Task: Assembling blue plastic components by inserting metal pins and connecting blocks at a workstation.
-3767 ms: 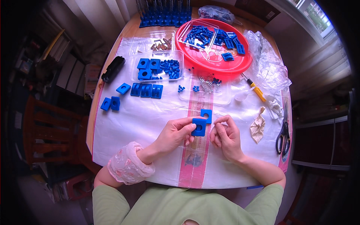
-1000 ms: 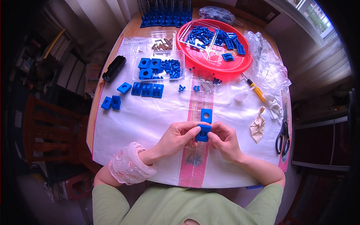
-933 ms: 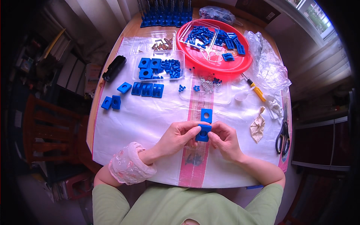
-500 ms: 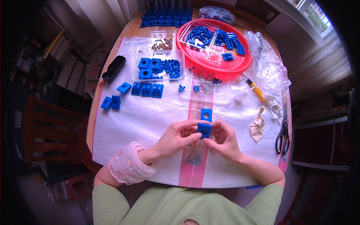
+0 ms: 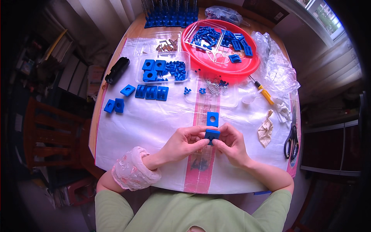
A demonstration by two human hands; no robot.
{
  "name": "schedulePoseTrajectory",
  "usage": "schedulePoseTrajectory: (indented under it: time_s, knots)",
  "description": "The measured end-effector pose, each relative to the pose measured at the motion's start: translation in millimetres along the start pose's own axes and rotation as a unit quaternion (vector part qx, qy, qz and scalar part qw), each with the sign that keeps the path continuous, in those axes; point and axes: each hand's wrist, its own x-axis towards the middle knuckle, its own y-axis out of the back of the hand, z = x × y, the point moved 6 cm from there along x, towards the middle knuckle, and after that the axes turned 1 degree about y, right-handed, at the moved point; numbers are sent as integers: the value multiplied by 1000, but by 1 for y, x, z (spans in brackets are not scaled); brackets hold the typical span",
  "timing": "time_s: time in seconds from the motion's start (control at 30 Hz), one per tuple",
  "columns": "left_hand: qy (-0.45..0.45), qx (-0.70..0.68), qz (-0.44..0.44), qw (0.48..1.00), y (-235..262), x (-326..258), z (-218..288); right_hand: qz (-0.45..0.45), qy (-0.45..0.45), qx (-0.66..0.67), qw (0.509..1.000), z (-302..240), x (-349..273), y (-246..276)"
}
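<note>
My left hand (image 5: 184,142) and my right hand (image 5: 231,144) meet over the near middle of the table, both pinching one small blue plastic block (image 5: 212,135) between their fingertips. Just beyond them a second blue block with a round hole (image 5: 212,118) lies flat on the white plastic sheet (image 5: 154,123). My left wrist wears a pink lace cuff (image 5: 133,174).
A red round tray (image 5: 232,67) of blue parts sits at the back right. Clear trays hold blue blocks (image 5: 154,69), small pegs and screws. More blue blocks (image 5: 151,92) lie left. A black case (image 5: 117,70), a yellow-handled screwdriver (image 5: 262,91), scissors (image 5: 291,135) and crumpled bags (image 5: 276,67) surround them.
Earlier my hands held a hook-shaped blue assembly; one holed block now lies on the sheet and both hands hold the other block, turning it slightly.
</note>
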Motion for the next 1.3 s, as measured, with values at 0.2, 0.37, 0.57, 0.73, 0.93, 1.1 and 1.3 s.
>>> schedulePoseTrajectory:
  time_s: [0.2,0.37,0.57,0.73,0.93,1.1,1.3]
  knots:
    - [7,-12,-1,1000,0,0,1,-2,-10,-2,1000,-1,0,1]
    - [8,-8,1,1000,1,0,-1,3,-2,2,1000,-3,0,-1]
    - [8,0,-7,1000,0,0,-2,12,-17,0,1000,-1,-1,0]
    - [4,-11,-8,1000,-1,0,-1,14,-17,-2,1000,1,-1,1]
    - [11,-20,-7,1000,-3,-1,2,15,-12,2,1000,2,-1,2]
    - [2,-20,-5,1000,-2,-1,2,17,-13,0,1000,2,-1,2]
    - [-1,0,9,1000,2,-1,-2,10,-5,-7,1000,0,-1,0]
